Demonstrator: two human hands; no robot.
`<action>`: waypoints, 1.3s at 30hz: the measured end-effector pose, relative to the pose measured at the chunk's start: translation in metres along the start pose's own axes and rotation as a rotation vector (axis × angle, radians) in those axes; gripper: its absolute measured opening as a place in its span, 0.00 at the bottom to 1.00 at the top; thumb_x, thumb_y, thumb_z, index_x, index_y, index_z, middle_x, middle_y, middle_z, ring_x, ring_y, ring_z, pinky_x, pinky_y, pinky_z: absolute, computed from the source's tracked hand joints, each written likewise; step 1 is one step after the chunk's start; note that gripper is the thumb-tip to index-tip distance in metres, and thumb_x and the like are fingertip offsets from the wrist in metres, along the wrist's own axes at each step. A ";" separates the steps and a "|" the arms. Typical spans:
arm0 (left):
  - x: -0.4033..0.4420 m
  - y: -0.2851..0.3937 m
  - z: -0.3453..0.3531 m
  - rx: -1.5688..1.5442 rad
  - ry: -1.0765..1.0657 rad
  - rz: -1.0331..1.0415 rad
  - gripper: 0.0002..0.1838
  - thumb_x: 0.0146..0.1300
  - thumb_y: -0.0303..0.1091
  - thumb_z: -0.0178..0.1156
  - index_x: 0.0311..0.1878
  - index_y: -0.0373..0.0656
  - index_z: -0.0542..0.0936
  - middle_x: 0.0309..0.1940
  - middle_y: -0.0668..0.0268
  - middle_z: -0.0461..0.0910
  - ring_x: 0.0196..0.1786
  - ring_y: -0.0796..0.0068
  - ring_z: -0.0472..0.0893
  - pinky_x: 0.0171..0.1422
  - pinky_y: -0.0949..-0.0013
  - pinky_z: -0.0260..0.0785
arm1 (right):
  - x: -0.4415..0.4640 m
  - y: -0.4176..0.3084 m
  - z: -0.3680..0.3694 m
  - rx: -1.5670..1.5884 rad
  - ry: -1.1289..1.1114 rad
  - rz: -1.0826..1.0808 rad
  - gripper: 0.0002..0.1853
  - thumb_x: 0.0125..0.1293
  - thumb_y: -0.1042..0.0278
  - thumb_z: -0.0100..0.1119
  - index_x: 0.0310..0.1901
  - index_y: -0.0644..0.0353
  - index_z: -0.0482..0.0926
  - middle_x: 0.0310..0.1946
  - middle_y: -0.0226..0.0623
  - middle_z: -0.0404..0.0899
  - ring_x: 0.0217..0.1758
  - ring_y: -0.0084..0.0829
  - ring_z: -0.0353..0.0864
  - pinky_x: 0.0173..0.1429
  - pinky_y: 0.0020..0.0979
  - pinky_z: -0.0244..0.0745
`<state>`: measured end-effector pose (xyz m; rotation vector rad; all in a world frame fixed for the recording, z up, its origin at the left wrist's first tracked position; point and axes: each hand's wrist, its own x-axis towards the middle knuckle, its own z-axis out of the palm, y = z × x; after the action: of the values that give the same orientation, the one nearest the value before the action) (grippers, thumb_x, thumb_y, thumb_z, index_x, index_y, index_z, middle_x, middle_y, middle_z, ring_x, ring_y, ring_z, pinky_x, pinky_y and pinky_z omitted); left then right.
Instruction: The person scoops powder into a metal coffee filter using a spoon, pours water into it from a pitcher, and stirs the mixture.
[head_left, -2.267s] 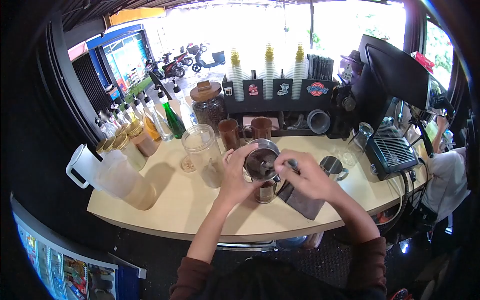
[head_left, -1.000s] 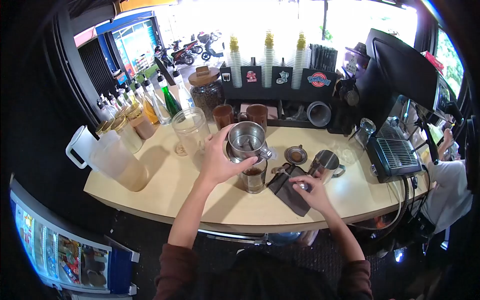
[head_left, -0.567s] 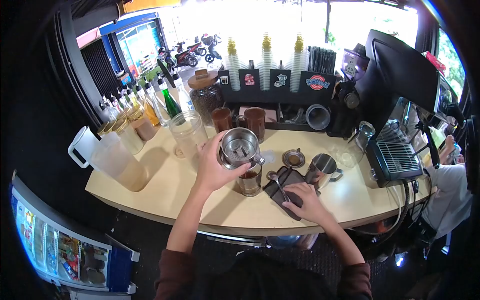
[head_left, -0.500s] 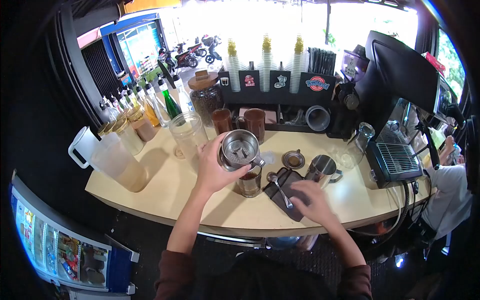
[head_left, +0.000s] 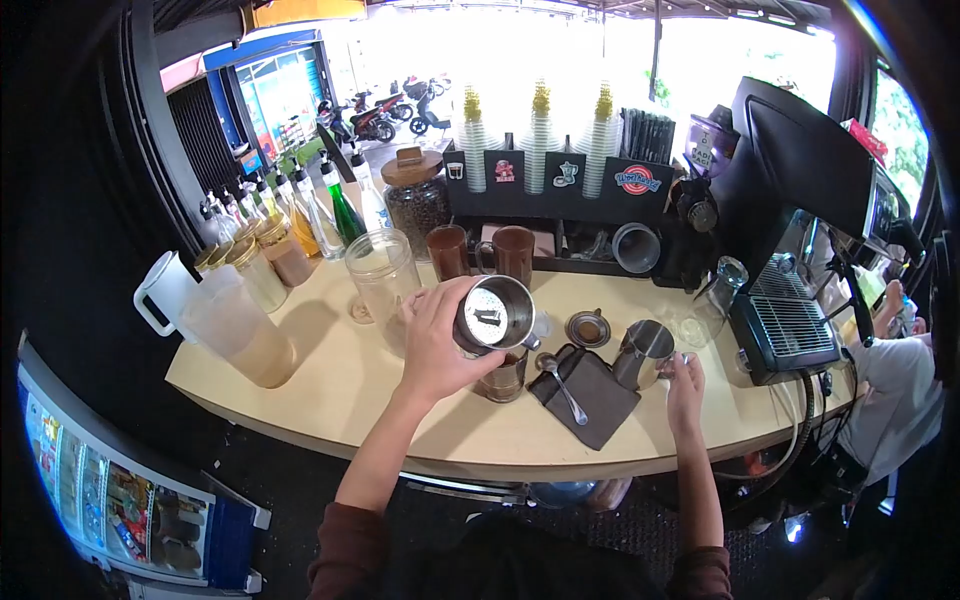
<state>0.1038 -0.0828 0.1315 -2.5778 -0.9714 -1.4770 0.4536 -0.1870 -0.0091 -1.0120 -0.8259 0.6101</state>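
Observation:
My left hand (head_left: 440,340) is wrapped round a small metal dripper cup (head_left: 497,313), held tilted above a glass (head_left: 503,380) with dark contents. My right hand (head_left: 684,385) grips the handle of a steel pitcher (head_left: 642,352), which stands at the edge of a folded dark cloth (head_left: 590,400). A spoon (head_left: 566,388) lies on the cloth. Behind it sits a small round metal lid or dish (head_left: 588,328). Left of my left hand is a clear, open jar (head_left: 383,290).
Two brown mugs (head_left: 512,256) stand behind the dripper. A black cup rack (head_left: 560,190) is at the back, an espresso machine (head_left: 790,310) at the right, plastic pitchers (head_left: 235,330) and syrup bottles (head_left: 345,215) at the left. At the far right is another person's sleeve (head_left: 895,380).
The spoon, earlier in my right hand, now lies on the cloth. My right hand has moved right to the pitcher's handle. The dripper in my left hand has shifted slightly right and tilted.

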 end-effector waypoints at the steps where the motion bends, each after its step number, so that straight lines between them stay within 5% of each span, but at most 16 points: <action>1: 0.001 0.001 -0.001 -0.017 -0.003 -0.001 0.43 0.31 0.41 0.76 0.58 0.47 0.71 0.52 0.63 0.77 0.56 0.61 0.75 0.66 0.53 0.53 | 0.001 -0.004 0.004 0.066 -0.012 -0.003 0.07 0.73 0.71 0.50 0.34 0.57 0.68 0.29 0.27 0.71 0.35 0.20 0.71 0.45 0.26 0.66; 15: 0.024 -0.007 -0.016 0.092 -0.074 0.231 0.43 0.31 0.45 0.75 0.58 0.51 0.73 0.51 0.71 0.78 0.55 0.71 0.77 0.72 0.44 0.46 | 0.007 -0.119 0.100 -0.112 -0.192 -0.113 0.09 0.65 0.77 0.58 0.35 0.59 0.66 0.31 0.31 0.73 0.35 0.21 0.75 0.41 0.26 0.73; 20: 0.025 -0.011 -0.017 0.090 -0.126 0.261 0.42 0.35 0.48 0.73 0.59 0.50 0.74 0.51 0.71 0.76 0.55 0.74 0.75 0.73 0.42 0.45 | 0.016 -0.140 0.135 -0.126 -0.373 -0.151 0.10 0.64 0.78 0.60 0.35 0.59 0.66 0.29 0.26 0.67 0.33 0.15 0.68 0.40 0.19 0.71; 25: 0.025 -0.012 -0.019 0.095 -0.102 0.262 0.43 0.32 0.48 0.74 0.59 0.51 0.74 0.50 0.72 0.78 0.53 0.74 0.77 0.71 0.44 0.48 | 0.022 -0.163 0.166 -0.336 -0.459 -0.253 0.10 0.62 0.77 0.61 0.34 0.60 0.67 0.26 0.21 0.62 0.30 0.12 0.60 0.34 0.20 0.55; 39: 0.022 -0.017 -0.023 0.051 -0.136 0.216 0.43 0.36 0.49 0.72 0.61 0.48 0.73 0.52 0.68 0.76 0.55 0.71 0.75 0.72 0.42 0.46 | 0.021 -0.187 0.201 -0.617 -0.529 -0.305 0.12 0.57 0.78 0.64 0.33 0.64 0.67 0.24 0.30 0.62 0.27 0.18 0.59 0.30 0.24 0.62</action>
<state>0.0849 -0.0650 0.1562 -2.6751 -0.7020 -1.2227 0.3117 -0.1506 0.2243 -1.2579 -1.6720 0.3606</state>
